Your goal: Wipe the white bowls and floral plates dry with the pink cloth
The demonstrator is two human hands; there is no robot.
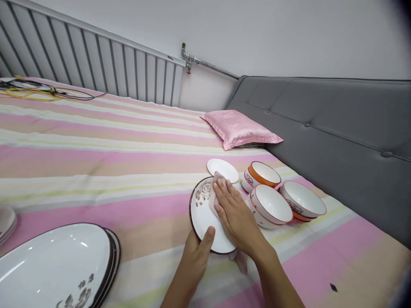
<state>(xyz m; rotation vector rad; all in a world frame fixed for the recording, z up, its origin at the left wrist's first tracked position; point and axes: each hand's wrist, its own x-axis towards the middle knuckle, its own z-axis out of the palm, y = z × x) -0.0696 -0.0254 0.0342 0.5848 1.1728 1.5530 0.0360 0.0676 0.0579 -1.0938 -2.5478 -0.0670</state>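
Observation:
My left hand (198,252) grips the lower left rim of a round white plate (208,222), thumb on top and fingers underneath. The plate has a dark brown rim and a brown flower print, and is held tilted above the bed. Flat against its upper right part, my right hand (234,211) presses a thin pale cloth (213,201) onto the surface. A loose end of cloth hangs below the plate. Just beyond lies a small white plate (226,170). Stacked bowls stand to the right: one with an orange band (263,174), one red-rimmed (271,207), one patterned (303,199).
Large oval plates (58,261) are stacked at the lower left, with more dishes (5,220) at the left edge. The striped bedsheet (112,167) also bears a pink pillow (239,127) and coiled cables (41,90). A grey headboard (340,115) borders the right; a radiator (96,55) stands behind.

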